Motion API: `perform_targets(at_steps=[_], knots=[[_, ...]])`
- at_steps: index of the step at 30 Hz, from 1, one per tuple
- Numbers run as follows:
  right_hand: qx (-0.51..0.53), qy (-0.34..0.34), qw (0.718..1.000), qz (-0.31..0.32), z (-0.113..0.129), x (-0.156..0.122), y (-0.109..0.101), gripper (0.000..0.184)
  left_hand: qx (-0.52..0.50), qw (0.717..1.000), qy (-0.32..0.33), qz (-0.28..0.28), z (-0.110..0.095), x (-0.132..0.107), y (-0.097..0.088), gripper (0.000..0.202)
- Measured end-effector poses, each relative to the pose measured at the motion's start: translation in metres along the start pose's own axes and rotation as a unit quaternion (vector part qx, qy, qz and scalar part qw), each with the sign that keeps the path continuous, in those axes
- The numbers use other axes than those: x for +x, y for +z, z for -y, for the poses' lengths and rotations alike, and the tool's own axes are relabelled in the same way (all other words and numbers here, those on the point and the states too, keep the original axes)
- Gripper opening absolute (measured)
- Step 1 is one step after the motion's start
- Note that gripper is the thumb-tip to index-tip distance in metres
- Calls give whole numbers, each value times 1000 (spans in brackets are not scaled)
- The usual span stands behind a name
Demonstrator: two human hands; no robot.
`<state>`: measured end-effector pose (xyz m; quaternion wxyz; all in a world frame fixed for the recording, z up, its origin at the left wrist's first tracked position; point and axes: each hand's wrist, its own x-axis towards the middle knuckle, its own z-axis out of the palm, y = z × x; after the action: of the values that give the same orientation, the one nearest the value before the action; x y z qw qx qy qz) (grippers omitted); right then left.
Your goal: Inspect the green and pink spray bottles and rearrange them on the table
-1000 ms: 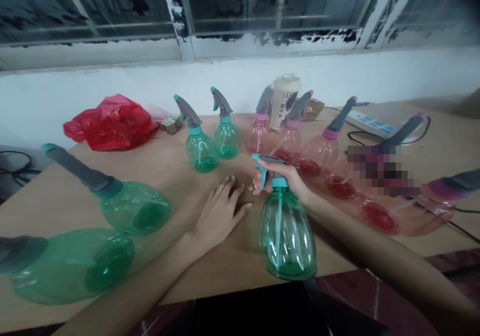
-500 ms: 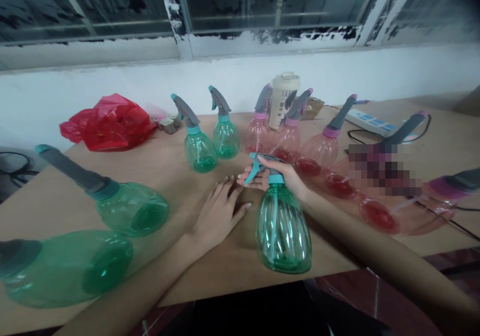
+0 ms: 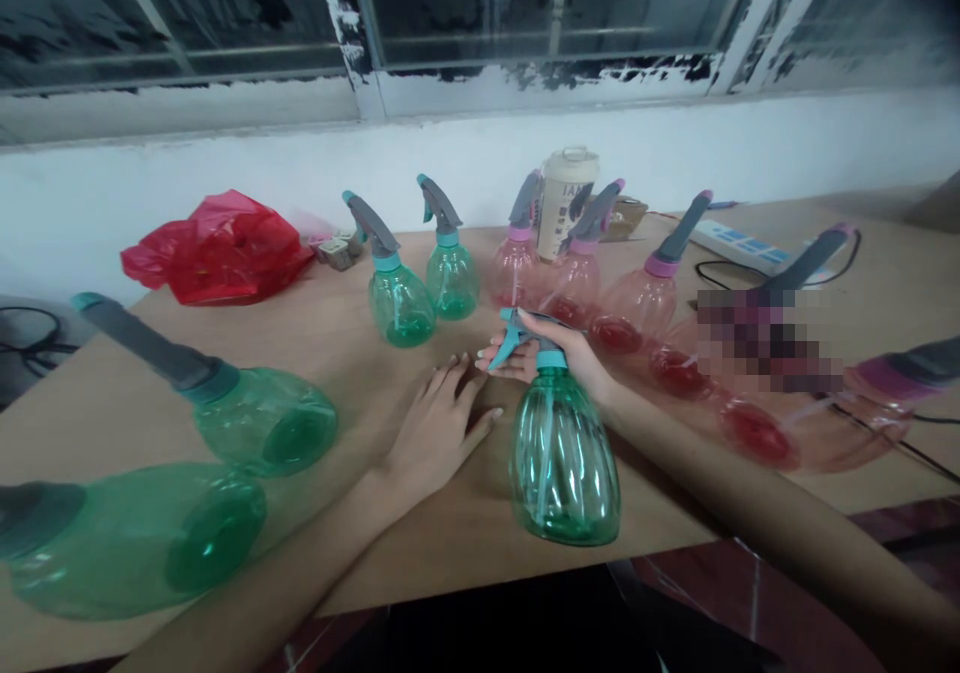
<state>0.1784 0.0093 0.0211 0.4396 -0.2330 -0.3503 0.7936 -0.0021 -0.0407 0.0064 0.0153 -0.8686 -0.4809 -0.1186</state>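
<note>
Now | my right hand [image 3: 559,353]: grip closed around neck of green spray bottle [image 3: 562,463], bottle upright over near part of tabletop [image 3: 420,573] | my left hand [image 3: 435,433]: open, fingers spread, lying on tabletop just left of bottle | pink spray bottles [image 3: 630,313]: right of my grip

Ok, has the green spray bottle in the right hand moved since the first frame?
Yes, slightly. Held in the right hand, the green spray bottle now sits a little further left, nearer the standing green spray bottle behind it.

Red plastic bag [image 3: 217,250], power strip [image 3: 739,250]
</note>
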Motion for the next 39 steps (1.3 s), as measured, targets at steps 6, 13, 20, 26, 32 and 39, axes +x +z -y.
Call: perform_targets(at_steps=[6, 13, 20, 26, 32, 39], knots=[[-16, -24, 999, -23, 1, 0, 2, 27, 1, 1000, -4, -4, 2, -1, 3, 50], [-91, -128, 987, -44, 8, -9, 9, 22, 20, 1000, -4, -1, 0, -1, 0, 50], [-194, -144, 970, 16, 20, -15, 17, 30, 17, 1000, -16, -1, 0, -2, 4, 48], [-340, -233, 911, -5, 41, -22, 38, 35, 27, 999, -7, 16, -1, -6, 4, 47], [-476, -295, 828, -14, 59, -23, 89, 40, 17, 999, 17, 38, -8, -29, -8, 45], [-397, -338, 849, 82, 18, 30, 137, 50, -32, 998, 12, 59, -13, -72, -25, 48]])
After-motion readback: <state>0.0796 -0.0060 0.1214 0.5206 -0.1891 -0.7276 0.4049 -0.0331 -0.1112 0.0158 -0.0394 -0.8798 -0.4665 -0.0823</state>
